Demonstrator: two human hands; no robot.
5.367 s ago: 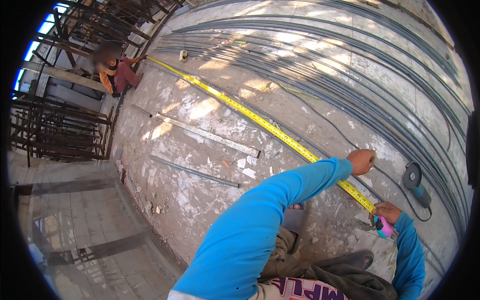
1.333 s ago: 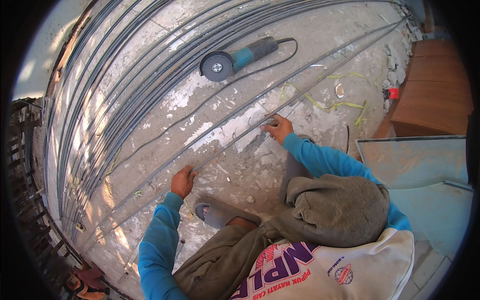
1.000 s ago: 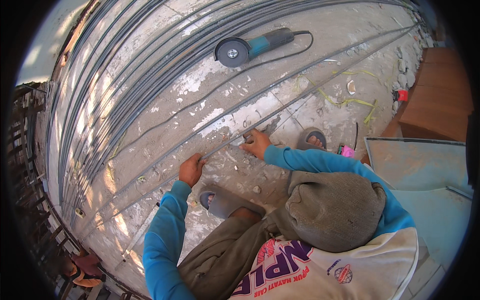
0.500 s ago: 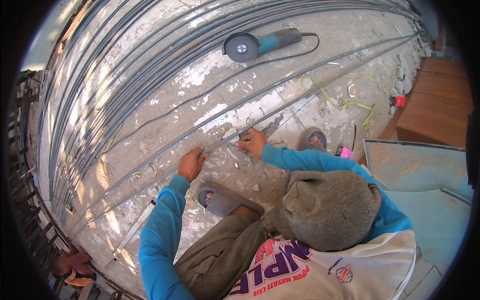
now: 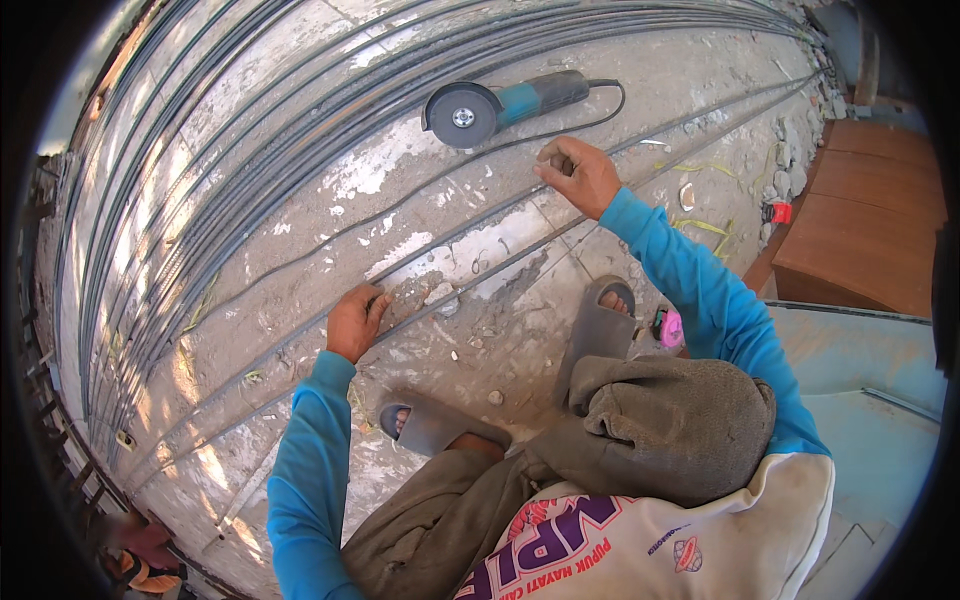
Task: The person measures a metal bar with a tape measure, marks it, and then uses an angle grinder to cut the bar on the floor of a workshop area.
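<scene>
Two thin steel rods run slantwise across the dusty floor, a nearer steel rod (image 5: 510, 261) and a farther steel rod (image 5: 440, 241). My left hand (image 5: 352, 325) is over them, its fingers curled close to the thumb beside the farther rod. Whether anything is pinched there I cannot make out. Raised above the farther rod, my right hand (image 5: 582, 178) has loosely bent fingers with a gap to the thumb and nothing visible between them. Just beyond it lies an angle grinder (image 5: 520, 103) with a teal and dark body, its black disc facing up.
A thick bundle of steel rods (image 5: 290, 125) curves across the back and left. The grinder's cord (image 5: 345, 226) trails over the floor. A pink tape measure (image 5: 672, 328) sits near my right sandal (image 5: 598, 330). Brown boards (image 5: 850, 230) and rubble (image 5: 790, 170) edge the right side.
My right hand has left the nearer rod and moved up and right toward the grinder. My left hand has shifted slightly off the nearer rod toward the farther one. The view has moved a little.
</scene>
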